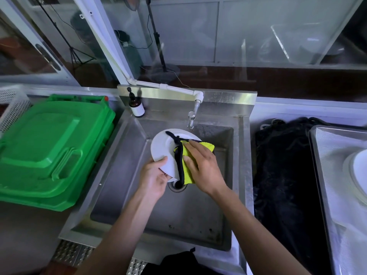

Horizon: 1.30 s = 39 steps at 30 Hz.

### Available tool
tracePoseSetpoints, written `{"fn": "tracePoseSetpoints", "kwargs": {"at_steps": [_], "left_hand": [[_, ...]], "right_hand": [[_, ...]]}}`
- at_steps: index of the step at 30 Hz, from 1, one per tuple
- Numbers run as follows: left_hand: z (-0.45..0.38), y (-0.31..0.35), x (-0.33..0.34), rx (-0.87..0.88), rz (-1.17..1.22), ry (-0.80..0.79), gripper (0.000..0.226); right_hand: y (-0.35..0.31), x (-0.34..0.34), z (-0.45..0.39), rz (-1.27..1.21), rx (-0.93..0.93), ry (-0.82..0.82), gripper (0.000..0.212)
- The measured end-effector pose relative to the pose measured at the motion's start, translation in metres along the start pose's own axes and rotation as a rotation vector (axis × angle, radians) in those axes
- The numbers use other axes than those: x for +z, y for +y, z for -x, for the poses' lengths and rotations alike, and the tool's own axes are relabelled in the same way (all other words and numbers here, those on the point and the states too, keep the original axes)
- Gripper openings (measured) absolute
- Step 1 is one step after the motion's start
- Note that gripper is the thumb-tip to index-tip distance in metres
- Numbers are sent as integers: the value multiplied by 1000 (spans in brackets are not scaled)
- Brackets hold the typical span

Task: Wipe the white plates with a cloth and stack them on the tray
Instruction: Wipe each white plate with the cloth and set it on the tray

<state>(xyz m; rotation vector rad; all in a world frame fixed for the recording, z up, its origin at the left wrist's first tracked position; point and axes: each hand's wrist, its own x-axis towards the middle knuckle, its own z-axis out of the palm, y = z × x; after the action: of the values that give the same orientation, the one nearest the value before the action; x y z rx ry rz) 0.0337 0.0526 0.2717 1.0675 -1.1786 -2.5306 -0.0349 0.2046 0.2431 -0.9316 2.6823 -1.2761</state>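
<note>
Over the steel sink I hold a white plate (161, 148) tilted up. My left hand (155, 175) grips its lower rim, thumb on the face. My right hand (204, 167) lies with straight fingers on a yellow cloth with a black edge (187, 169), pressing it flat against the plate's right half. The cloth's black strip hangs down over the drain. At the far right, a metal tray (325, 155) lined with white cloth carries a stack of white plates (357, 173), cut off by the frame edge.
The sink basin (178, 213) has a tap (191, 118) at the back and a brown pump bottle (136, 107) on its ledge. A green bin lid (51, 147) lies on the left. Dark netting (284, 175) fills the space between sink and tray.
</note>
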Motion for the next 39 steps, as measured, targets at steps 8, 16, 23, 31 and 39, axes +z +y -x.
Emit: {"fn": "tracePoseSetpoints", "kwargs": {"at_steps": [8,16,23,31,39], "left_hand": [[9,-5,19,37,-42,-5,33],[13,-15,24,32,5,-10,30],[8,-23,13,51,18,-72,39],[8,-19,-4,40,-52,-141,32],[6,-11,-29,4,-162,-276,34]], "right_hand": [[-21,17,12,174,52,36,55],[-14,16,25,126,122,126,56],[5,11,24,-36,328,143,50],[16,5,4,-146,433,186,49],[24,-2,-20,-80,386,114,46]]}}
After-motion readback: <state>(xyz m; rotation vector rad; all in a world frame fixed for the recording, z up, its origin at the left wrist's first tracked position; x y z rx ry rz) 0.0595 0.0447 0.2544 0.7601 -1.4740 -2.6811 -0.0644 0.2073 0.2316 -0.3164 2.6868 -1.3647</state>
